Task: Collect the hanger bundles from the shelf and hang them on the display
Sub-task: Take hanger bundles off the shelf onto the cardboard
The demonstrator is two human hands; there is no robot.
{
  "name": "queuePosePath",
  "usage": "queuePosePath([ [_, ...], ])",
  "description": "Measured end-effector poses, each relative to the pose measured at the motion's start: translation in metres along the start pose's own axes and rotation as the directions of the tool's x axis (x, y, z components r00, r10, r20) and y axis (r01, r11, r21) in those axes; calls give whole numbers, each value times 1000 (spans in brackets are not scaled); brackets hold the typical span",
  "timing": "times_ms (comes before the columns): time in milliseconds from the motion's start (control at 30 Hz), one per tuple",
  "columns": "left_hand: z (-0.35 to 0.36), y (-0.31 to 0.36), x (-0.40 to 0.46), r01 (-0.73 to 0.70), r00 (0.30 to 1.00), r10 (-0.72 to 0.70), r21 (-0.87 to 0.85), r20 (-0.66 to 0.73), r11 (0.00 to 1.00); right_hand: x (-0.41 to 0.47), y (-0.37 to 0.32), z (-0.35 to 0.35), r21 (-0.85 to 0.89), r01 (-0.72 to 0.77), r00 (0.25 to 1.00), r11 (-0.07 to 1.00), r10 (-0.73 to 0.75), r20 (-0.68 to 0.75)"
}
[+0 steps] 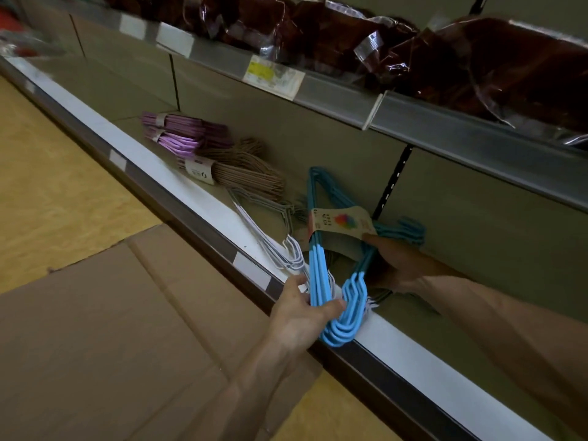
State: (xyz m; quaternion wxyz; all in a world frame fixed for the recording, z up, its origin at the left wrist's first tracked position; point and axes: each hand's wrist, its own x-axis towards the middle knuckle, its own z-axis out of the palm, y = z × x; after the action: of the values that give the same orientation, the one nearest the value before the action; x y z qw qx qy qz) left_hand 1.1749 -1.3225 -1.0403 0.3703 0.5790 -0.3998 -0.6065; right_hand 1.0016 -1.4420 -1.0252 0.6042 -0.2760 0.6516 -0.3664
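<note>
Both of my hands are on the blue hangers (318, 265), a bundle tied with a paper label (342, 222). My left hand (302, 313) curls its thumb and fingers round the hook end, which juts over the white shelf edge (413, 342) at about six o'clock from the label. My right hand (397, 265) reaches in from four o'clock and holds the far side of the bundle just under the label; I cannot see those fingers well in the shade.

By my reckoning the job is barely begun. This bundle is half raised and has not left the shelf. Left to collect: white hangers (270, 243) touching my left hand, grey hangers (273, 205) and tan hangers (241, 176) at eleven o'clock, purple hangers (184, 132) beyond them. No display rail is in view, so nothing shows as hung. A flat cardboard box (127, 329) lies on the floor at eight o'clock.
</note>
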Motion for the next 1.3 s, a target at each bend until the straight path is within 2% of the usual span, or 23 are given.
queuePosePath([
  [233, 11, 23, -1, -114, 993, 114, 0, -18, 993, 0, 0, 11, 173, 15, 997, 985, -28, 76],
  [400, 6, 19, -11, -209, 977, 212, 136, -11, 969, -4, 10, 15, 218, -39, 999, 975, 42, -11],
  [533, -4, 9, -18, -260, 965, 261, 173, 17, 950, -7, 15, 25, 365, 4, 1000, 931, 6, -27],
  [667, -18, 7, -22, -292, 956, 289, 136, 38, 947, -19, 10, 41, 483, 14, 997, 875, -50, 61],
  [833, -45, 11, -35, -295, 955, 295, 95, 14, 951, -38, 6, 69, 485, 32, 985, 874, -109, 132],
  [933, -71, 15, -45, -282, 952, 292, 108, -91, 953, -52, 10, 93, 452, 77, 970, 889, -172, 174],
  [1033, -104, 21, -53, -278, 929, 284, 58, -237, 959, -67, 21, 118, 399, 110, 930, 910, -236, 283],
  [1300, -206, 38, -80, -383, 779, 182, -226, -600, 896, -108, 48, 176, 236, 29, 793, 971, -166, 586],
])
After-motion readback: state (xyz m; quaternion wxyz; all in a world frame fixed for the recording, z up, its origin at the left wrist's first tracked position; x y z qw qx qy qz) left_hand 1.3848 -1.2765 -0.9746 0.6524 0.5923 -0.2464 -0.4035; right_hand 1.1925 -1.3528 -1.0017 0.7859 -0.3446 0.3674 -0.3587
